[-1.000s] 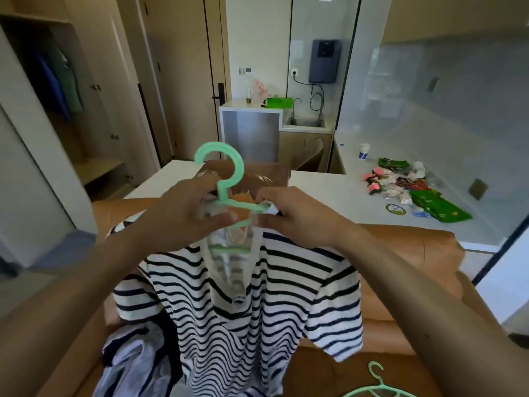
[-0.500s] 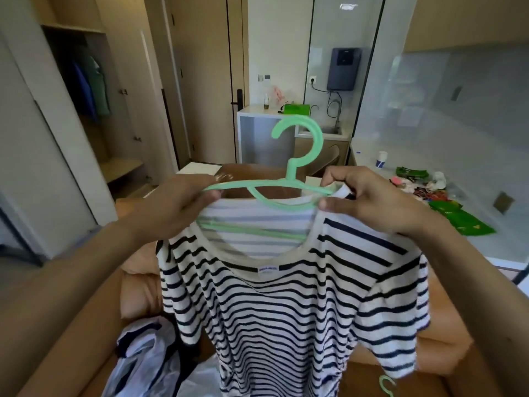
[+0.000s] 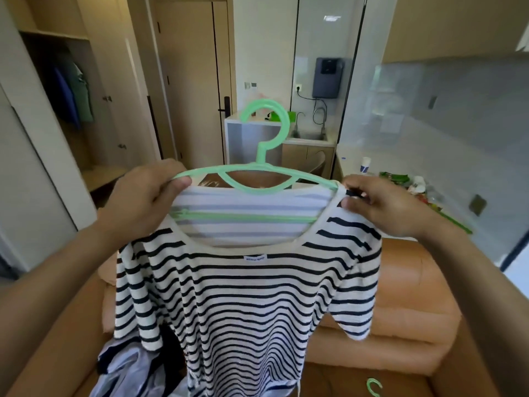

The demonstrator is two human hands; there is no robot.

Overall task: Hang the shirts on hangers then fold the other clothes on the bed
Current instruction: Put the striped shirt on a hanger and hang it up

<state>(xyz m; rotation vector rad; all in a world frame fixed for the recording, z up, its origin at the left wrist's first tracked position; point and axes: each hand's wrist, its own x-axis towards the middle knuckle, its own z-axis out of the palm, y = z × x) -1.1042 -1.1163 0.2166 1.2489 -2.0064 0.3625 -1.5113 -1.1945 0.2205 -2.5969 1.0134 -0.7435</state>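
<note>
Presently: striped T-shirt [image 3: 246,305] draped on mint-green plastic hanger [image 3: 259,176]; left hand [image 3: 143,199] and right hand [image 3: 380,207] pinch either shoulder against hanger arms, likely seating it squarely.

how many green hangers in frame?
2. One hanger sits in the striped shirt's neckline, held up by the left hand and right hand. A second hanger shows only its hook at the bottom edge, on the sofa. Clothes in the wardrobe may hide more.
</note>
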